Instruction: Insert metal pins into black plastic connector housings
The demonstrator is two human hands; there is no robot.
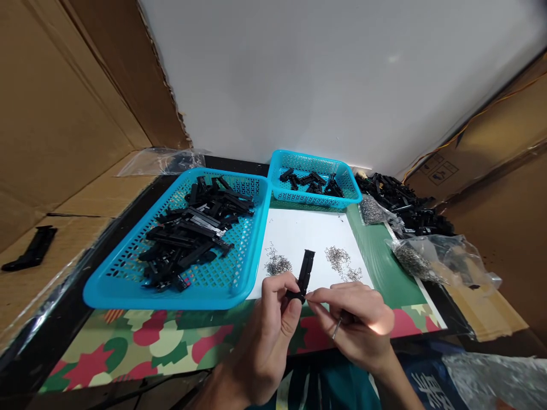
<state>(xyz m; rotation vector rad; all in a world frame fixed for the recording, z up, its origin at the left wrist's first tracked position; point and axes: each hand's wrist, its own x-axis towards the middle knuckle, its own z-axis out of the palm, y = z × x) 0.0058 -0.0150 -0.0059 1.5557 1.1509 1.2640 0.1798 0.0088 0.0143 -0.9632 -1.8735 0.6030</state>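
My left hand (276, 319) is closed around the lower end of a black magazine-shaped part (306, 270), which stands nearly upright. My right hand (356, 319) is closed, its thumb and forefinger pinched against the part's lower end; anything tiny between those fingertips is too small to make out. Tucked in the same hand is a tool with a thin metal shaft (337, 328); its dark handle is mostly hidden by the fingers. On the white sheet (307, 228) lie two piles of small wire springs, the left pile (278, 264) and the right pile (337, 258).
At left, a large blue basket (171, 302) holds many black parts. A smaller blue basket (316, 197) at the back contains several more. Black parts (401, 199) are heaped at right, beside clear bags of metal pieces (412, 259). One black part (32, 249) lies on cardboard far left.
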